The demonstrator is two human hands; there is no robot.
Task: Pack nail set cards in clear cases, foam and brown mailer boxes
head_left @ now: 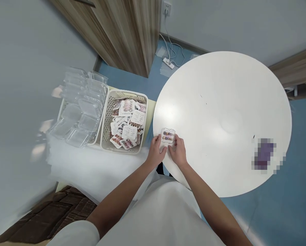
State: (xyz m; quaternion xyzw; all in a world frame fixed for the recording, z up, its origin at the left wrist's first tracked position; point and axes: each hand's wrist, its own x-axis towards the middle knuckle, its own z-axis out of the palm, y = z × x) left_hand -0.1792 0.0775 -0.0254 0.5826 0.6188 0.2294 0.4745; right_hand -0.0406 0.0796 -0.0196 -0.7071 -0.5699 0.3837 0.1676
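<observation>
A small clear plastic case (168, 135) with rows of purple and orange press-on nails lies at the near left edge of the round white table (227, 102). My left hand (156, 151) grips its left side, and my right hand (178, 149) grips its right side. Both thumbs point inward below the case. To the left, a white perforated basket (106, 130) holds many nail cards (129, 132). Beside it, a second basket (98, 135) is piled with clear empty plastic cases (88, 107).
White wrapping sheet (99, 167) lies in front of the baskets. A pixelated purple object (264, 154) rests at the table's right. A power strip (168, 63) with cables is on the floor behind, near a wooden cabinet (127, 30). Brown packaging (58, 212) sits at lower left.
</observation>
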